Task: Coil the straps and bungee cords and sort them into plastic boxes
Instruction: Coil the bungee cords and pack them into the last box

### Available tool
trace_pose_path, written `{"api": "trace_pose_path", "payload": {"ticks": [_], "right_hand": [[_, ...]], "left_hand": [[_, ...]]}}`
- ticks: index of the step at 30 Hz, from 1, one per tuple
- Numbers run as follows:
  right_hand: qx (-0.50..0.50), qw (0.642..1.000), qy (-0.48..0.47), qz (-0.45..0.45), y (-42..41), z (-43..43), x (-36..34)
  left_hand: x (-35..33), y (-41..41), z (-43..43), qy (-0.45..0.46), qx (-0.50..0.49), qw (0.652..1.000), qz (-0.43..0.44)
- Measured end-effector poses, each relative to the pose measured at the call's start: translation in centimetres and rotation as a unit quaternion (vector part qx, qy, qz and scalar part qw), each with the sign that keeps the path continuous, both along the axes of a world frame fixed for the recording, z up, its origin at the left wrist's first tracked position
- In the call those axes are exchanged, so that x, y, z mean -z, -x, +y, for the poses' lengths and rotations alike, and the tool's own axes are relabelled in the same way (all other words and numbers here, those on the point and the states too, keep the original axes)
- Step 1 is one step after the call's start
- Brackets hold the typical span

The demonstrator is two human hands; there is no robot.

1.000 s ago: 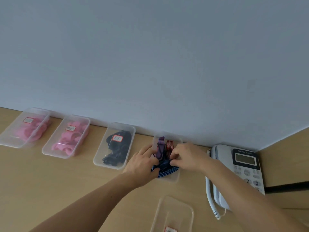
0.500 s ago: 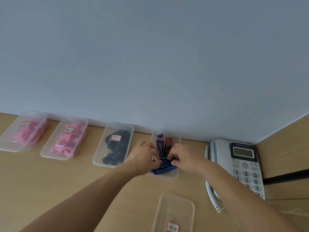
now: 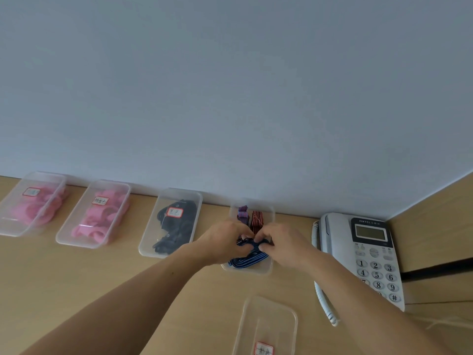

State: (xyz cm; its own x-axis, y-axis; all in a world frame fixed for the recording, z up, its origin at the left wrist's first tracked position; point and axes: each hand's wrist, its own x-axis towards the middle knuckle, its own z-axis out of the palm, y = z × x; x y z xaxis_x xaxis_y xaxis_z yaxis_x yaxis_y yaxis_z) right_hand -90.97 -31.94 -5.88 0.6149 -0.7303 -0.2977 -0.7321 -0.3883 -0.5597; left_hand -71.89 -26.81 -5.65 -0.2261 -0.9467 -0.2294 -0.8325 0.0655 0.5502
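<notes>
Blue strap (image 3: 249,261) | left hand (image 3: 222,243), right hand (image 3: 284,244) both pinching it | hands closer than before

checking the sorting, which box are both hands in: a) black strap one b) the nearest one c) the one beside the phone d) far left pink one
c: the left hand and right hand both grip the blue striped cord in the box beside the phone.

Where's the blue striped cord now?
Low centre in head view, the blue striped cord lies in the clear box between black-strap box and telephone, held by left hand and right hand.
</notes>
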Motion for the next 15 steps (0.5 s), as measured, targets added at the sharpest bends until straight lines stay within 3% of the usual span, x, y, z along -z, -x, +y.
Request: {"api": "trace_pose_path", "payload": {"ticks": [4, 8, 15], "right_hand": [[-0.038, 0.999, 0.021, -0.007, 0.2, 0.0, 0.2], [-0.047, 0.998, 0.021, -0.020, 0.3, 0.3, -0.1], [-0.100, 0.995, 0.024, -0.005, 0.5, -0.2, -0.5]], "left_hand": [[0.5, -0.1, -0.7, -0.002, -0.144, 0.989, 0.027], [1.1, 0.9, -1.0, 0.044, -0.121, 0.989, -0.072], [1.0, 1.2, -1.0, -0.004, -0.173, 0.982, -0.081]]}}
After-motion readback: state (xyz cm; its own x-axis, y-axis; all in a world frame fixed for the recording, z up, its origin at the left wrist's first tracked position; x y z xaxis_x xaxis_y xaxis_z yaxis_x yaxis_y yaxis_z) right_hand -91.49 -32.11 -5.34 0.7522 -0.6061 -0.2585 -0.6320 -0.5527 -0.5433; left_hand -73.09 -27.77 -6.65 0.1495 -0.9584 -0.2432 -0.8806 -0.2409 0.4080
